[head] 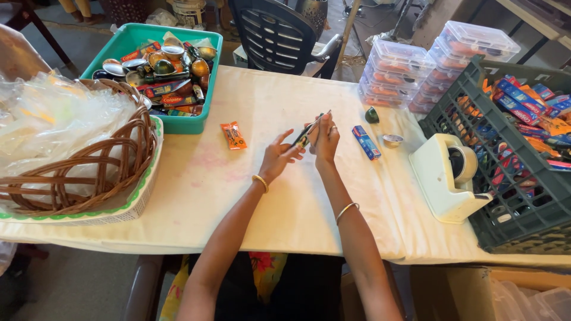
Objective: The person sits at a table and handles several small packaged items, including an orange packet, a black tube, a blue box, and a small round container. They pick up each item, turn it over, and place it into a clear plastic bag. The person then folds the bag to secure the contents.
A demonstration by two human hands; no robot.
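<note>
Starting at the left edge of the frame, a wicker basket (89, 172) heaped with clear plastic bags (53, 119) sits on a white tray with a green rim (134, 205). Just behind it, toward the upper left, a teal tub (178, 123) is crammed with small tins and little cartons. An orange sachet (233, 135) lies alone on the pale tablecloth (285, 208), left of centre.

At the middle of the frame my left hand (278, 157) has its fingers spread and loose, the tips touching the lower end of a thin dark stick-like item (307, 132). My right hand (326, 138) is closed around that item, holding it tilted, its top leaning right. What exactly it is I cannot tell.

Right of my hands lie a small blue carton (366, 142), a dark green capsule (372, 115) and a little silver cup (392, 140). Behind them stand stacked clear lidded boxes (398, 74). Further right sits a cream tape dispenser (446, 178), touching a dark green crate (523, 220) filled with blue and orange packs.
</note>
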